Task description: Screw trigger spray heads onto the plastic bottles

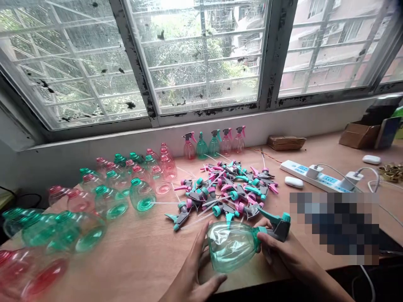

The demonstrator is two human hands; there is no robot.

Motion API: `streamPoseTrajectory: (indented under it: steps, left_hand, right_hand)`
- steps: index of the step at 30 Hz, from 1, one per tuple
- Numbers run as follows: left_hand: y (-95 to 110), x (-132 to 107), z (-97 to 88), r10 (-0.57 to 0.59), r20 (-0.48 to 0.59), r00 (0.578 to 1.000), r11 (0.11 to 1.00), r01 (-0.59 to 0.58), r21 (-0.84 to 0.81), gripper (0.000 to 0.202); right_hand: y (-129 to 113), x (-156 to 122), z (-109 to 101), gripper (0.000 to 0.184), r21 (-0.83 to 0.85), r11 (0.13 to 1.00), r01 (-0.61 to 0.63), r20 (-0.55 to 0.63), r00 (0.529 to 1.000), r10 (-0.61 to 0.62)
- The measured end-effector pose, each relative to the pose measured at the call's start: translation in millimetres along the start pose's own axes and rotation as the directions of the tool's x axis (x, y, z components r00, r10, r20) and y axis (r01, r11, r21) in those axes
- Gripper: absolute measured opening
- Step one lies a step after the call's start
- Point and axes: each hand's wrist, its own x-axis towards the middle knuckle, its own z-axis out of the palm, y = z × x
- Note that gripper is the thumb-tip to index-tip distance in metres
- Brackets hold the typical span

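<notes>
A clear green spray bottle lies on its side at the table's near edge, held in both hands. My left hand cups the bottle's base, fingers curled round it. My right hand grips the neck, where a grey and teal trigger head sits on the bottle. Just beyond lies a heap of loose trigger heads in pink, teal and grey, with thin white dip tubes sticking out.
Many empty green and pink bottles lie across the left of the wooden table. Several finished spray bottles stand by the window wall. A white power strip, cardboard boxes and a blurred patch are on the right.
</notes>
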Motion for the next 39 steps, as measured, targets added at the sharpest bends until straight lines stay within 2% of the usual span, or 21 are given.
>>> streamPoseTrajectory:
  steps: [2,6,13,18,22,29,31,35,39]
  left_hand:
    - [3,-1,-0.2,0.009,-0.017,1.000,1.000,-0.008,0.013,0.091]
    - [6,-2,-0.3,-0.017,-0.034,0.999,1.000,0.017,0.003,0.086]
    - [-14,2,-1.6,0.063,0.024,0.998,0.998,-0.063,0.008,0.087]
    - [-18,2,-3.7,0.063,0.013,0.998,0.998,-0.063,-0.022,0.101]
    - [-12,1,-4.2,0.032,0.031,0.999,0.996,-0.029,-0.081,0.093]
    - [-11,1,0.0,0.029,-0.027,0.999,0.999,-0.028,0.024,0.078]
    - [-13,2,-0.4,0.042,-0.018,0.999,0.998,-0.041,0.038,0.083]
    - [-15,2,-3.8,0.031,-0.004,1.000,0.999,-0.031,-0.040,0.103]
    - [-13,2,-4.2,0.040,0.023,0.999,0.993,-0.037,-0.114,0.092]
  right_hand:
    - [2,0,-2,0.036,0.007,1.000,-0.002,0.023,1.000,0.002]
    - [4,-1,-5,0.039,-0.016,1.000,-0.002,0.071,0.997,0.004]
    - [-3,-2,-2,0.039,-0.009,1.000,0.007,0.095,0.995,-0.007]
    - [-3,-2,-3,0.038,-0.023,1.000,0.010,0.117,0.993,-0.008]
    - [-3,-3,-2,0.038,-0.028,1.000,0.000,0.094,0.996,0.003]
    - [-5,-1,-1,0.035,-0.034,0.999,-0.001,0.090,0.996,0.004]
    - [-5,-1,-2,0.036,-0.026,1.000,-0.012,0.103,0.995,0.015]
    - [-6,-1,-1,0.038,0.000,1.000,-0.030,0.111,0.993,0.029]
    - [-8,-1,0,0.038,-0.013,1.000,-0.026,0.099,0.995,0.027]
